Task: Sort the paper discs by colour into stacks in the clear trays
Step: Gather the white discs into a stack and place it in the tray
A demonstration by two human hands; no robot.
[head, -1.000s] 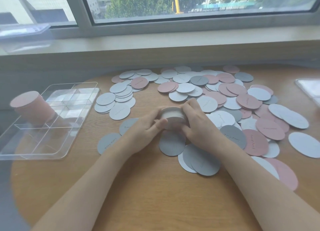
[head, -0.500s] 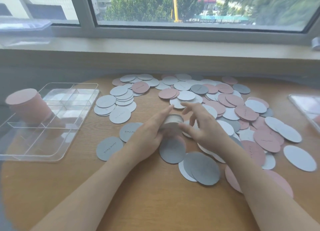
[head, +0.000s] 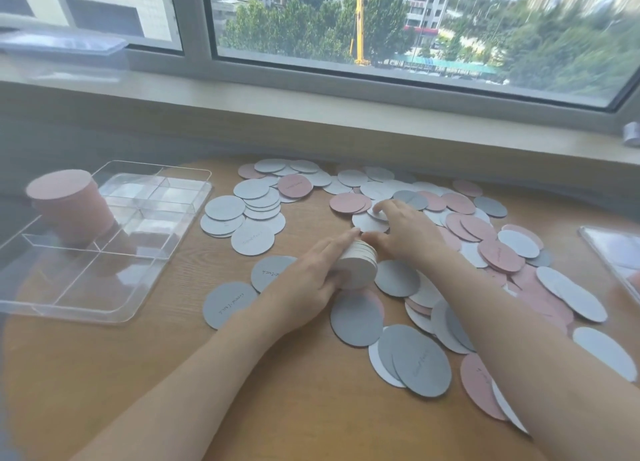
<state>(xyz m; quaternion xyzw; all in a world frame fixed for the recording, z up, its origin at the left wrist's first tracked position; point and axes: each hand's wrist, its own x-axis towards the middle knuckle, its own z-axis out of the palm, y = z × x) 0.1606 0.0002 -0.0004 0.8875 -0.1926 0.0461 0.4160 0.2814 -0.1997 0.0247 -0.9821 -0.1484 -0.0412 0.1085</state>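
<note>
Left hand [head: 304,280] gripped the white stack [head: 358,265] mid-table; right hand [head: 403,234], fingers spread, pressed a white disc [head: 369,222]. Best slide that disc free, then square stack edges.

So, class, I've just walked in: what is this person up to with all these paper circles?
A person is sorting paper discs by colour. The left hand holds a small stack of white discs tilted on edge on the table, while the right hand reaches into the loose pile, fingers on another white disc. A tall pink stack already stands in the clear tray; many discs remain scattered.
</note>
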